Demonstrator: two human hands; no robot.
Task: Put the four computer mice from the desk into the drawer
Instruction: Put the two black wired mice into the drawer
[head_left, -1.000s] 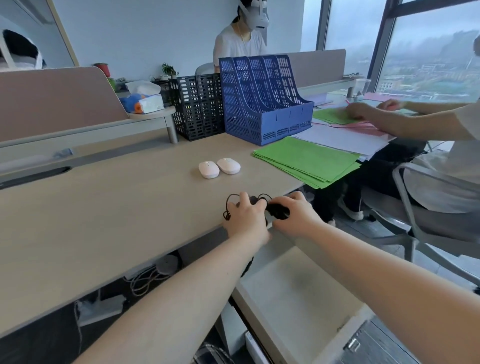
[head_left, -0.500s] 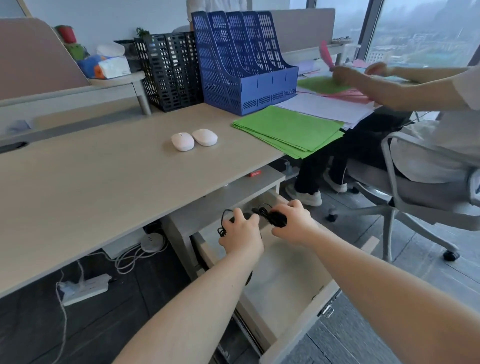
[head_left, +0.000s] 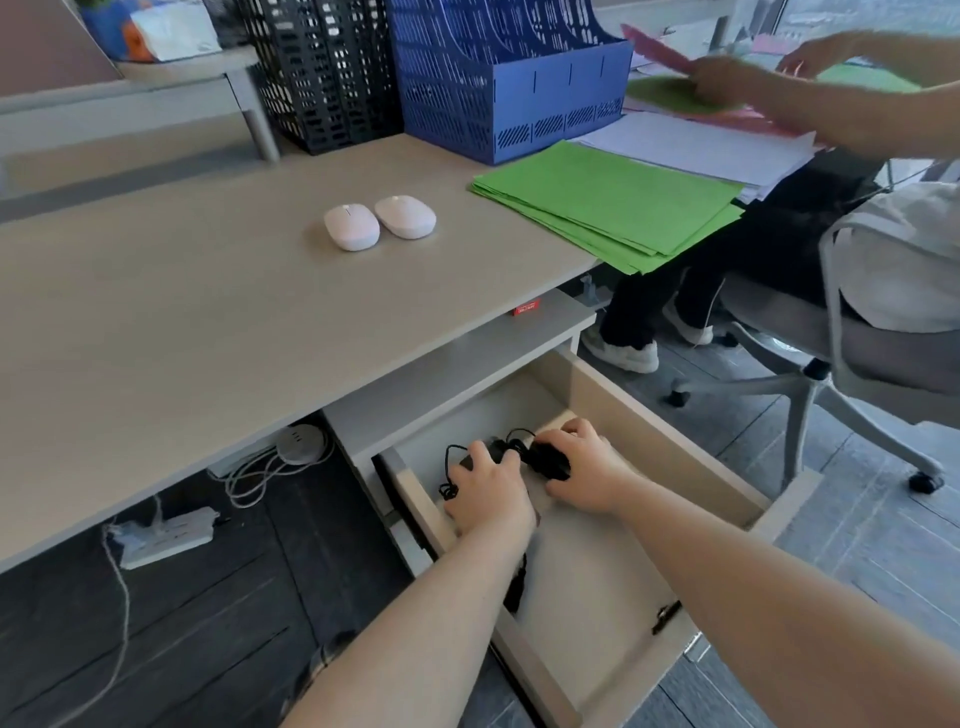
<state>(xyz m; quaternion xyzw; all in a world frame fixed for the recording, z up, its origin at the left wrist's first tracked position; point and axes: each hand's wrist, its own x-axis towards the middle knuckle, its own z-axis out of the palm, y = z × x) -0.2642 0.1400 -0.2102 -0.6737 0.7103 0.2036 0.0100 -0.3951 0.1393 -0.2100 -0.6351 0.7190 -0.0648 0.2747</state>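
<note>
Lying side by side near the middle of the pale wooden desk (head_left: 156, 312) are two white oval mice (head_left: 352, 226) (head_left: 405, 216). Inside the open drawer's (head_left: 649, 431) back end, the left hand (head_left: 488, 491) grips one black corded mouse (head_left: 480, 457); the right hand (head_left: 584, 467) grips another black mouse (head_left: 551, 460).

Two white wireless mice lie side by side, nearly touching, on the beige desk (head_left: 156, 322): the left white mouse (head_left: 351, 227) and the right white mouse (head_left: 405, 216), both oval and right way up. Two black wired mice sit low in the back of the open drawer (head_left: 670, 441), the left black mouse (head_left: 483, 457) and right black mouse (head_left: 551, 460) each under a hand, cords tangled between.
</note>
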